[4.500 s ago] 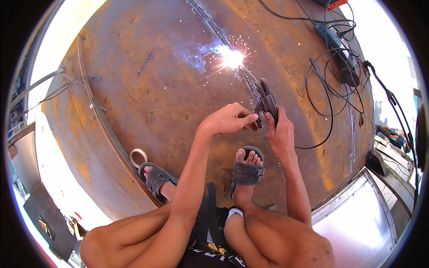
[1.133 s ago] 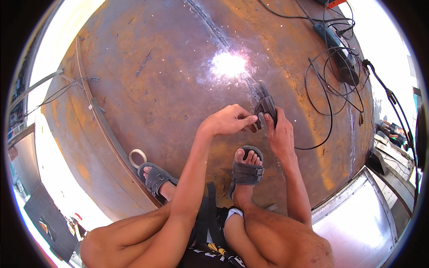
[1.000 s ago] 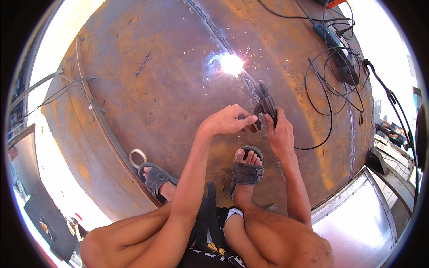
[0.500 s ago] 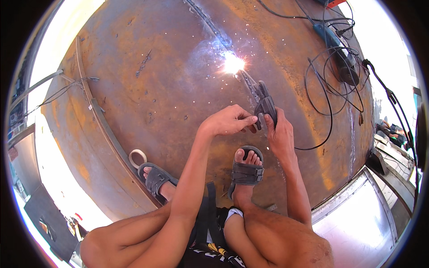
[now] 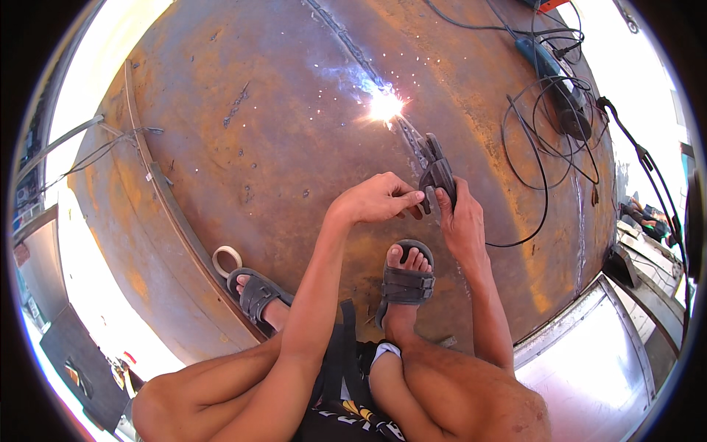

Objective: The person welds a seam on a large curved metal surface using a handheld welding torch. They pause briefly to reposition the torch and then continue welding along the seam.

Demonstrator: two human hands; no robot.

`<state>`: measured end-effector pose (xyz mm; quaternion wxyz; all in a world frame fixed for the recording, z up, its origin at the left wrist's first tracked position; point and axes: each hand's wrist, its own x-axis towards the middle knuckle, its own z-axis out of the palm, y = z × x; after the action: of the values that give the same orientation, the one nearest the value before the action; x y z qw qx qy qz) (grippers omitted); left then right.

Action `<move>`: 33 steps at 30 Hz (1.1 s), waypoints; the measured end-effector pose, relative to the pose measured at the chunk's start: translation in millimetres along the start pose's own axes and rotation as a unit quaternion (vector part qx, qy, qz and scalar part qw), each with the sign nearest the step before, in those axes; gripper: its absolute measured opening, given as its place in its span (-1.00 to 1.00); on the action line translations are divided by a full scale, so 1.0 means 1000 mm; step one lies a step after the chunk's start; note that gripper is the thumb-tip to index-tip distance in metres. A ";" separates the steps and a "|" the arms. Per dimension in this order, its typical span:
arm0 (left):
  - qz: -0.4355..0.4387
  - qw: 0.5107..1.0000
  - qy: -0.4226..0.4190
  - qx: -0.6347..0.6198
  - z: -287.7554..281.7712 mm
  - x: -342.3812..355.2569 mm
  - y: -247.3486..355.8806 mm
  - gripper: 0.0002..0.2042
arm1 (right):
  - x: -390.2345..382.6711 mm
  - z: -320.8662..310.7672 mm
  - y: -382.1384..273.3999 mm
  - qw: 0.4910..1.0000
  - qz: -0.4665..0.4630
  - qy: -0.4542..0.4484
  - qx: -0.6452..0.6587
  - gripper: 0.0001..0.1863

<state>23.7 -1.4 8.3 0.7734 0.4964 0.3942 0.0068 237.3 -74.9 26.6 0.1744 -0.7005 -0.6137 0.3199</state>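
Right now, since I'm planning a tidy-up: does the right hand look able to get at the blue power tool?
Probably not: the right hand grips the black holder, and loops of cable lie between it and the blue power tool.

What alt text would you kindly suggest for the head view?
A person's bare right hand grips a black electrode holder, a welding arc glaring on a seam in rusty steel plate; the left hand is close beside the holder.

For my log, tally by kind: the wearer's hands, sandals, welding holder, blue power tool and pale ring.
Left hand and right hand: 2
Left sandal and right sandal: 2
Welding holder: 1
Blue power tool: 1
Pale ring: 1
Total: 7
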 end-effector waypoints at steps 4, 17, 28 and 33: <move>0.001 1.000 -0.002 -0.008 0.001 0.001 -0.001 -0.53 | 0.000 0.000 0.000 1.000 -0.003 0.002 -0.005 -0.56; -0.002 1.000 -0.005 0.002 0.000 -0.002 0.002 -0.51 | -0.001 0.001 0.003 1.000 0.002 -0.004 -0.001 -0.56; -0.005 1.000 -0.007 0.008 0.001 0.000 -0.001 -0.51 | -0.001 0.002 0.003 1.000 -0.002 0.001 0.001 -0.58; -0.002 1.000 -0.008 0.007 0.001 0.000 0.000 -0.50 | -0.002 0.002 0.004 1.000 -0.003 0.000 -0.001 -0.58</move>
<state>23.8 -2.4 8.5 0.7731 0.5009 0.3892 -0.0017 238.8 -77.5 23.0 0.1743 -0.6988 -0.6162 0.3188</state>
